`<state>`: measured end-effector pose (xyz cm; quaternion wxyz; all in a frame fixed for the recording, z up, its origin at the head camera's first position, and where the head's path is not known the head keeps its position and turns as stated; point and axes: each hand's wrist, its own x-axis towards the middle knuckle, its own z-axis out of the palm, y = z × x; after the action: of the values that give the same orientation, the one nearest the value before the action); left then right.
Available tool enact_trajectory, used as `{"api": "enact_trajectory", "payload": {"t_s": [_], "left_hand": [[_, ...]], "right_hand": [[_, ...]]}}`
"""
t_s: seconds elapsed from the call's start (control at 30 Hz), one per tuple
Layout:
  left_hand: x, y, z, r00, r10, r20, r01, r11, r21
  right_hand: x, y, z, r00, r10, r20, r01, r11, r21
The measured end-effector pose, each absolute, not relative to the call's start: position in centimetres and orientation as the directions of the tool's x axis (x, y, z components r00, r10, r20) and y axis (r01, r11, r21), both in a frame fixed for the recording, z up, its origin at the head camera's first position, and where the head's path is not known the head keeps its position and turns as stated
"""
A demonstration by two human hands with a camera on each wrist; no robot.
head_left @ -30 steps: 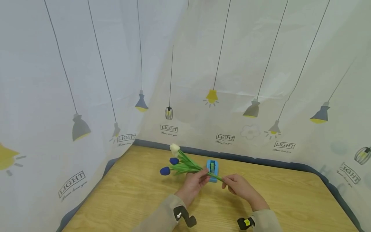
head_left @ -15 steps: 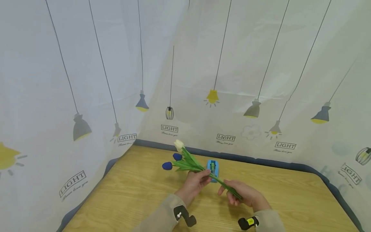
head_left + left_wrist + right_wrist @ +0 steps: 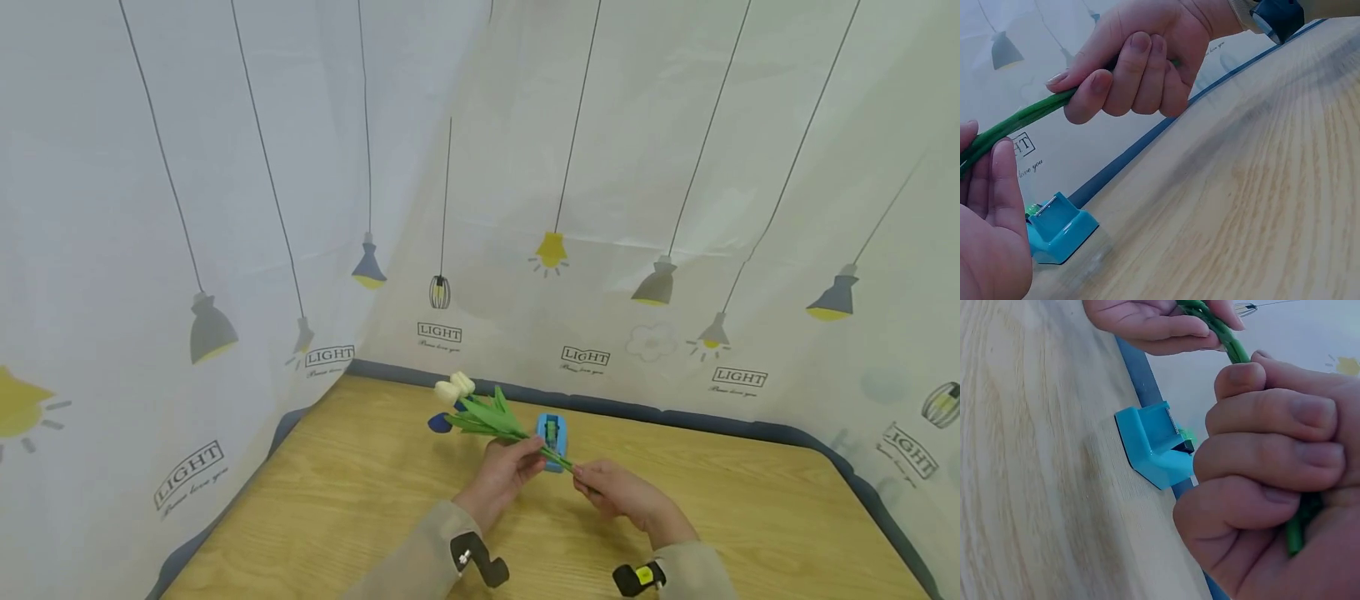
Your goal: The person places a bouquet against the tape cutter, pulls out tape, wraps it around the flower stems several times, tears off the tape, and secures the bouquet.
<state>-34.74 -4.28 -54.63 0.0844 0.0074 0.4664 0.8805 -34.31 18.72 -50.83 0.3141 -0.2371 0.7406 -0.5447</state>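
A small bunch of tulips (image 3: 491,414) hangs above the table, white and blue blooms pointing to the far left. My left hand (image 3: 502,475) pinches the green stems below the leaves, between thumb and fingers. At their lower end my right hand (image 3: 618,493) grips the stems; in the right wrist view its curled fingers (image 3: 1266,437) wrap round them and a cut end shows under the palm. Behind the hands, a blue tape dispenser (image 3: 1147,447) stands on the table, partly hidden by the left hand and stems in the head view.
The wooden table (image 3: 337,500) lies beneath both hands. A pale curtain (image 3: 510,167) printed with lamps encloses its back and sides, with a dark blue band (image 3: 622,407) along the table's edge. Black cameras are strapped to both wrists.
The bunch has turned, so a second white bloom shows and the blue ones are partly covered. My right hand loosened around the stems half a second ago and has closed on them again.
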Motion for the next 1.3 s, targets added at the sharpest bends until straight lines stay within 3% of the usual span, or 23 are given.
{"api": "enact_trajectory", "payload": {"t_s": [0.6, 1.0, 1.3], "left_hand": [[-34.3, -4.1, -54.5, -0.991, 0.103, -0.087, -0.131, -0.583, 0.802], [-34.8, -4.2, -55.0, -0.989, 0.087, -0.121, -0.148, -0.594, 0.79], [-34.5, -4.1, -54.6, -0.988, 0.123, -0.096, -0.149, -0.568, 0.81]], "right_hand": [[-34.4, 17.7, -50.9, -0.832, -0.555, -0.001, -0.36, 0.542, -0.759], [-34.0, 17.2, -50.4, -0.855, -0.517, -0.032, -0.313, 0.565, -0.764], [-33.7, 17.8, -49.8, -0.822, -0.563, -0.086, -0.251, 0.493, -0.833]]}}
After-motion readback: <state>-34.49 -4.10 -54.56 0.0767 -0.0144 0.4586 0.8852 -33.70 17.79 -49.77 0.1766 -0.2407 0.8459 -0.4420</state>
